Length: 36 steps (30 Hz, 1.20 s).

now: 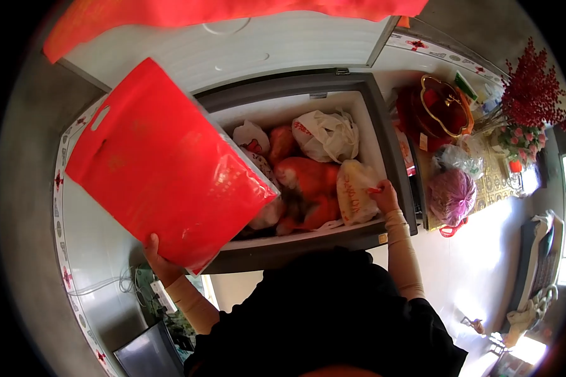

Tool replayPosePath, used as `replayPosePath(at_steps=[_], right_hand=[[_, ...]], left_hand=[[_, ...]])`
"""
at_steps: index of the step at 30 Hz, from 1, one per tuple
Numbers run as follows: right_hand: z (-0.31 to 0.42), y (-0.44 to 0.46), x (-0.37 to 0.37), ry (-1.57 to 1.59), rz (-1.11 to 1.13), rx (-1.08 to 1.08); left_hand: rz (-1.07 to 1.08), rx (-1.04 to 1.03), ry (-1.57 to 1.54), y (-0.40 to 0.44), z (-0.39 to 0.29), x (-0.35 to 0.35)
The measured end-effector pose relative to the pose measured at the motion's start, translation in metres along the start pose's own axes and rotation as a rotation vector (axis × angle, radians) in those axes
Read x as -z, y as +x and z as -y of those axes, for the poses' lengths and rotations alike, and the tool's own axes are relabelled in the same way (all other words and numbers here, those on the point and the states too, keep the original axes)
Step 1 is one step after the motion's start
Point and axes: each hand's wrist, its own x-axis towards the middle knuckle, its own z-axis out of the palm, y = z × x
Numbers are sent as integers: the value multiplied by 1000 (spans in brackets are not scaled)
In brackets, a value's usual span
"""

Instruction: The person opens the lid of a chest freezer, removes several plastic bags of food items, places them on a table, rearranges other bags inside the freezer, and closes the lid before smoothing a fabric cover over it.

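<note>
A chest freezer [393,147] stands open, with white and red plastic bags in it. My left hand [162,261] grips the lower edge of a large flat red bag [170,169], which has a cut-out handle and covers the freezer's left part. At the freezer's right end, my right hand [385,196] is closed on something small and red, beside a whitish bag with red lettering [356,191]. Nearby inside lie a white bag [327,135] and red bags [308,177].
To the right, a table [493,188] holds a red basket with a gold rim [443,107], a purple bag [453,196] and flowers [538,94]. A dark screen [149,355] and cables are at the lower left. Farther right is a bench [538,270].
</note>
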Motion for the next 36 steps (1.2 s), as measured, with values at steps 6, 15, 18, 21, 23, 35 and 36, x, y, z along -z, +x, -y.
replayPosePath(at_steps=[6, 15, 18, 21, 23, 35, 36], right_hand=[[-2, 6, -8, -273, 98, 10], [48, -5, -128, -534, 554, 776], [86, -22, -144, -639, 968, 565], [71, -35, -173, -713, 1019, 539], [45, -32, -192, -760, 1015, 648], [62, -49, -214, -962, 1007, 595], [66, -51, -219, -999, 1006, 652]], left_hand=[[-103, -35, -66, -8, -10, 37], [-191, -57, -171, -14, -28, 48], [-196, -54, -178, -11, -28, 59], [-225, -58, -173, -11, -29, 66], [-247, -65, -164, -11, -29, 75], [-293, -50, -207, -3, -20, 104], [-300, -36, -210, -3, -21, 102]])
